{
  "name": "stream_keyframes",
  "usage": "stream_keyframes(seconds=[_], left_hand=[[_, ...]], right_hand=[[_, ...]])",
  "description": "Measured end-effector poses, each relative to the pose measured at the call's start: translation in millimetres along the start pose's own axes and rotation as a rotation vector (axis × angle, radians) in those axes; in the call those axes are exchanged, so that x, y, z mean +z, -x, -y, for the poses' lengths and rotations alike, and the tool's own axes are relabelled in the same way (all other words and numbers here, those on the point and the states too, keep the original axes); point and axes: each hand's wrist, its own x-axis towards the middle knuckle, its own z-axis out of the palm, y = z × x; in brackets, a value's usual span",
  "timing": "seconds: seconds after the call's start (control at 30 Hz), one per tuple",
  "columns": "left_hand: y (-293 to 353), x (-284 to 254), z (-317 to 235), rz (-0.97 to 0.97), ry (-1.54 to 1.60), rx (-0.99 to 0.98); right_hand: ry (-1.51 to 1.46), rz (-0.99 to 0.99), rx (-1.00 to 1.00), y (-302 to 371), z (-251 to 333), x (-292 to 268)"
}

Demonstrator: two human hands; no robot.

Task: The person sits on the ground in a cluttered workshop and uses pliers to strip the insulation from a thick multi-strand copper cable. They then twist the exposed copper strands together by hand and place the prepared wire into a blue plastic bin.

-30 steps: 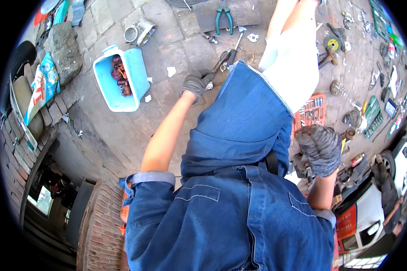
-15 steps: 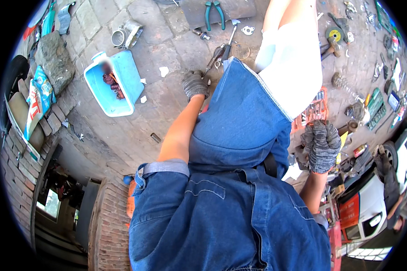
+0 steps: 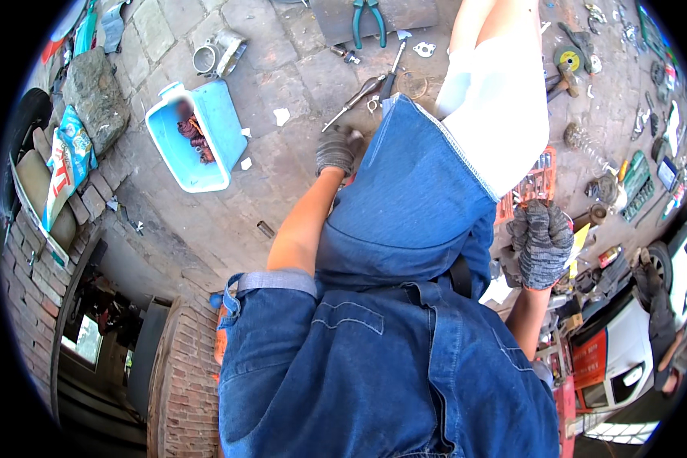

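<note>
My left hand (image 3: 339, 149), in a grey knit glove, is low over the paving just left of the blue denim cloth on my lap. Its fingers curl in, and I cannot make out what they hold, if anything. Just beyond it lies a screwdriver (image 3: 355, 99) with a long thin shaft, beside a dark-handled tool (image 3: 389, 80). My right hand (image 3: 543, 243), in the same kind of glove, is closed in front of an orange-red socket set case (image 3: 528, 185). A small red bit shows at its edge; what it grips is hidden.
To the left stands a light-blue plastic tub (image 3: 221, 137) with dark reddish parts inside. Green-handled pliers (image 3: 369, 23) lie on a dark plate ahead. On the right are a hammer (image 3: 565, 79), a coil spring (image 3: 585, 143) and a green tool case (image 3: 640, 183). A large stone (image 3: 95, 99) sits far left.
The screwdriver's shaft has swung leftward and now shows whole beyond my left hand, which has drawn back slightly. My right hand stays closed in nearly the same place.
</note>
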Motion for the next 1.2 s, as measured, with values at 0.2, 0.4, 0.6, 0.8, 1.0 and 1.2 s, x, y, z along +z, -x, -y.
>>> stream_keyframes(seconds=[0.2,0.4,0.6,0.8,1.0,1.2], left_hand=[[14.2,1.2,13.7,-0.218,0.067,-0.016],[-28.7,-21.0,-0.4,-0.376,0.195,-0.420],[-62.3,-7.6,6.4,-0.073,0.342,-0.487],[-60.5,-1.5,12.5,-0.152,0.505,-0.406],[-40.1,-3.2,-27.8,-0.161,0.218,0.610],[-22.8,4.7,-16.5,0.066,-0.182,0.295]], right_hand=[[0.006,-0.029,-0.038,-4.3,-10.1,2.2],[-0.062,-0.001,0.025,-5.7,-7.0,6.3],[-0.043,-0.019,0.031,-8.6,-4.6,7.8],[-0.016,-0.055,-0.031,-9.0,-9.2,11.0],[-0.276,-0.103,0.045,-7.8,-11.8,5.1],[0.271,-0.168,-0.441,-13.8,-32.4,-18.2]])
